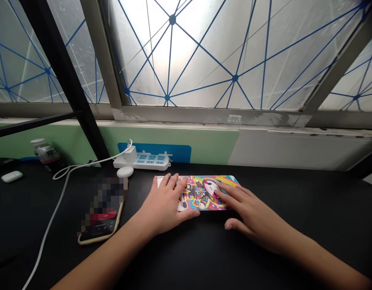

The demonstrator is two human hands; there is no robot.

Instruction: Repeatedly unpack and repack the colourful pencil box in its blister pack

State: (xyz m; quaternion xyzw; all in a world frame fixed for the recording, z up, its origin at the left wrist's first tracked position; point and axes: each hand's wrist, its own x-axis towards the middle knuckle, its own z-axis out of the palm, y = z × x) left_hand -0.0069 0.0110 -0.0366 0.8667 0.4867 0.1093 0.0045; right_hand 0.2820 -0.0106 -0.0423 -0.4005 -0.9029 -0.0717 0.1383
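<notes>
Pink, yellow and blue, the printed rectangle lies on the worktop under the spread left hand and loosely open right hand, neither clenched, so uneven pressure could skid it sideways.

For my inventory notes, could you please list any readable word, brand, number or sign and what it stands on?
No text reads clearly.
Bottle: characters too blurred to read.
Phone: partly pixelated; marks too small.
Colourful flat item: no legible lettering.
Power strip: none legible.
</notes>
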